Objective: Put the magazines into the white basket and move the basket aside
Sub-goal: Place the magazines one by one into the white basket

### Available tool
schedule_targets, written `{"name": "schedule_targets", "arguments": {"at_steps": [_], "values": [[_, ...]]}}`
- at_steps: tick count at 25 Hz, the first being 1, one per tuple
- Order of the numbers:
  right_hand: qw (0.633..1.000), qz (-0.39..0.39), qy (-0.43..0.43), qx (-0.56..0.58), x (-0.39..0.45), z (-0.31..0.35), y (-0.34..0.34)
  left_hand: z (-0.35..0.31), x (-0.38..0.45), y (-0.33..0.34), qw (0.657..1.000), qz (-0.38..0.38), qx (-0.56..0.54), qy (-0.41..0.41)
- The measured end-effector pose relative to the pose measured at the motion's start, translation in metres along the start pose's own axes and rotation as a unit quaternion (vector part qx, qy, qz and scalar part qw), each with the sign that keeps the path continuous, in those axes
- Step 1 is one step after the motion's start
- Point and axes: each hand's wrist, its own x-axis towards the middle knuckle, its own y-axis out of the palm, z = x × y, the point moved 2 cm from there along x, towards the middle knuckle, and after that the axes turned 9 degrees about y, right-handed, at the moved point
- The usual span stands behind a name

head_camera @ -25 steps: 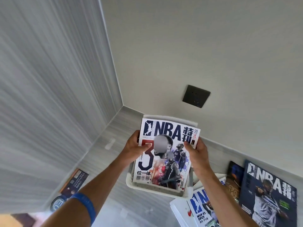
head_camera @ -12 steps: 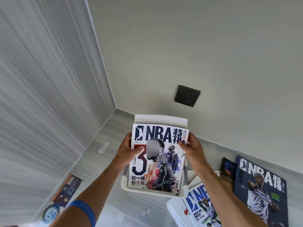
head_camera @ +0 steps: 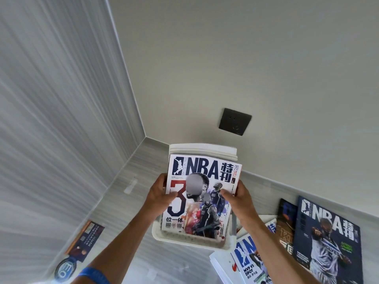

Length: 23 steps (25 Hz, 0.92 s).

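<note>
An NBA magazine (head_camera: 196, 201) with a big red 3 on its cover is held by both hands over the white basket (head_camera: 184, 239). My left hand (head_camera: 159, 194) grips its left edge, my right hand (head_camera: 239, 198) its right edge. The magazine's lower end is down inside the basket and its top leans toward the far rim (head_camera: 203, 148). More magazines lie on the counter to the right: a dark blue NBA issue (head_camera: 328, 242), a dark one (head_camera: 286, 224) beside it, and a white-and-blue one (head_camera: 248, 261) near the basket's corner.
The grey counter (head_camera: 127, 201) runs into a corner between a striped wall on the left and a plain wall behind. A black wall socket (head_camera: 234, 121) sits above the basket. A dark booklet (head_camera: 86, 236) and a round badge (head_camera: 64, 271) lie at the left.
Both hands have lowered the magazine a little further into the basket. The view has shifted slightly; the other magazines stay where they were.
</note>
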Motion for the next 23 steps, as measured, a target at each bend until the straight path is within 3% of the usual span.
{"name": "schedule_targets", "arguments": {"at_steps": [4,12,15,17,23], "values": [[0.996,0.034,-0.075,0.023,-0.014,0.008,-0.007,-0.010,0.000,-0.014,0.993,-0.001,-0.058,0.107],[0.998,-0.021,-0.009,-0.059,-0.006,0.006,-0.004,0.002,0.009,0.005,0.991,-0.020,0.129,0.012],[0.996,-0.022,0.073,-0.052,-0.004,-0.004,0.001,0.015,0.008,0.013,0.993,-0.001,0.061,-0.098],[0.992,-0.028,0.105,-0.056,-0.007,-0.020,0.005,0.024,0.003,0.016,0.993,-0.021,0.063,-0.095],[0.997,-0.058,0.043,0.026,-0.009,-0.027,-0.007,0.028,0.010,0.023,0.994,-0.074,-0.030,-0.080]]}}
